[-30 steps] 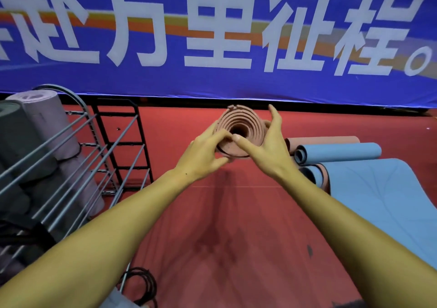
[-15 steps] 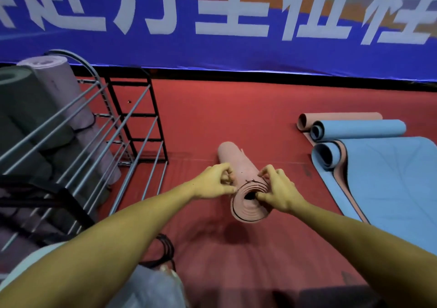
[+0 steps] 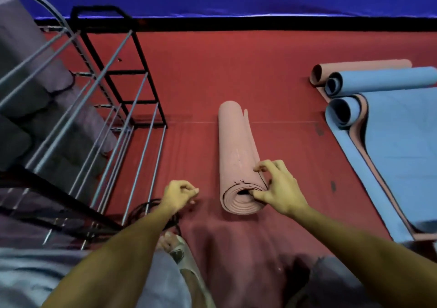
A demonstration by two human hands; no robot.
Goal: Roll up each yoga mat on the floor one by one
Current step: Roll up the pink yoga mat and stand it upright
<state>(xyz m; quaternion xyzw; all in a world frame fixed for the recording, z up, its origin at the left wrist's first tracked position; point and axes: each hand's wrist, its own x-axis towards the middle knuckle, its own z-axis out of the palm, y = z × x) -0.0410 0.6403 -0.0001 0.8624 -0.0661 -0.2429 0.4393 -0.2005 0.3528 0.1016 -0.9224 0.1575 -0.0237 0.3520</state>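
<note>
One pink mat [image 3: 238,156] lies rolled on the floor [image 3: 236,71] right of the rack [image 3: 113,99], right hand [image 3: 276,189] pinching its end, left hand [image 3: 179,194] loosely curled, empty, while the blue mat [image 3: 397,156] further right looks mostly unrolled.

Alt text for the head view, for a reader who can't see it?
A right hand grips the near end of a rolled pink yoga mat on the red floor; the left hand hovers beside it, holding nothing.

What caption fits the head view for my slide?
Right hand grips the near end of the rolled pink mat on the red floor; left hand is off it, beside the metal rack.
</note>
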